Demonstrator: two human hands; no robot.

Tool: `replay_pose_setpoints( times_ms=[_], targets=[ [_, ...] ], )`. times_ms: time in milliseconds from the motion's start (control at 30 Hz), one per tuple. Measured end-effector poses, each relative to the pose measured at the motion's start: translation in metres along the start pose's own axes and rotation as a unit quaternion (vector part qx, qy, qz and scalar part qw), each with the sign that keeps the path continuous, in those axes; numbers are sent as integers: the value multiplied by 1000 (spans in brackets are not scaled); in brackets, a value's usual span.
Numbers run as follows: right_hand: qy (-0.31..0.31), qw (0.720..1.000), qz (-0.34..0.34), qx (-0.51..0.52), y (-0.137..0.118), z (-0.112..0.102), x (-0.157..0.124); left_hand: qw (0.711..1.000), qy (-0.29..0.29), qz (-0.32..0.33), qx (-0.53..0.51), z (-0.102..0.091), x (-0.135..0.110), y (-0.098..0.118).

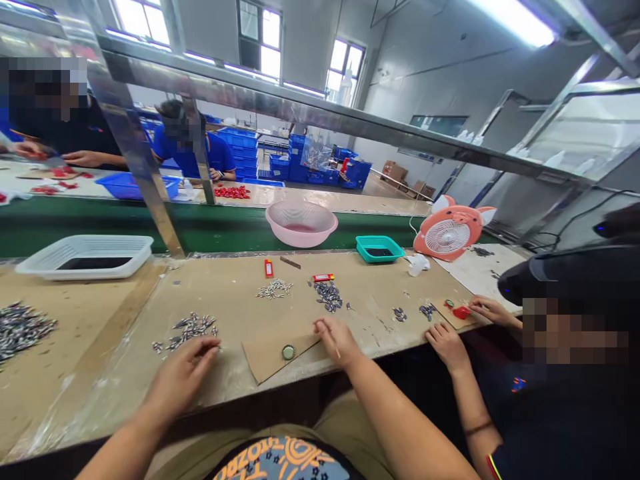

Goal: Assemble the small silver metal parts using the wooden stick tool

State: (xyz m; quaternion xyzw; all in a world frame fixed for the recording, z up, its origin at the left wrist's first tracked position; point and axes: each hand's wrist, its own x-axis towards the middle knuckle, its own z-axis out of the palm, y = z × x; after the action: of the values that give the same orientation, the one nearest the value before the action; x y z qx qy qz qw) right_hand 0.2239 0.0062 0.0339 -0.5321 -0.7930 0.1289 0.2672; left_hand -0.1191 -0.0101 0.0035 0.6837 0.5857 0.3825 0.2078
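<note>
My left hand is over the table beside a pile of small dark-and-silver pointed pieces. Its thumb and forefinger are brought together, and anything between them is too small to make out. At the right end of a brown cardboard piece, my right hand is closed in a pinch. Whatever it grips is not clear, though a thin pale streak shows by the fingers. A round bottle cap with a crimped edge lies on the cardboard, between my two hands.
Farther back lie pale pieces, dark pieces and two red boxes. A pink basin, teal basket, white tray and pig-shaped fan stand beyond. At right, a co-worker's hands work near a red item.
</note>
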Motion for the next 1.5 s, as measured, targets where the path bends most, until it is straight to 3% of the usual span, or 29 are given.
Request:
replay_pose_setpoints(
  times_ms=[100,200,533,700,867,1067,1300,1333,1367,1433,1500],
  targets=[
    [12,995,61,-76,39,-16,12,994,7,36,101,-24,19,-26],
    [-9,988,90,-129,53,-20,23,981,39,88,169,-34,27,-28],
    [-171,944,134,-250,46,-12,74,987,26,133,86,-13,1,16],
    [-191,934,154,-260,42,-11,85,988,27,142,62,-16,-16,49],
    [-149,950,156,-223,31,-16,80,987,14,149,53,-19,-38,69],
    [-51,985,127,-103,11,-23,58,991,-1,134,21,-18,-61,86],
    [-23,987,87,132,-45,3,-6,987,-60,87,-119,19,-68,105],
    [-24,978,82,189,-55,8,-16,984,-70,63,-153,27,-67,108],
    [-22,939,92,332,-63,12,-24,977,-78,34,-194,33,-66,111],
    [-21,832,124,540,-76,17,-37,954,-85,-24,-288,45,-61,117],
    [-12,743,157,651,-84,20,-44,924,-85,-65,-366,53,-55,123]
  ],
)
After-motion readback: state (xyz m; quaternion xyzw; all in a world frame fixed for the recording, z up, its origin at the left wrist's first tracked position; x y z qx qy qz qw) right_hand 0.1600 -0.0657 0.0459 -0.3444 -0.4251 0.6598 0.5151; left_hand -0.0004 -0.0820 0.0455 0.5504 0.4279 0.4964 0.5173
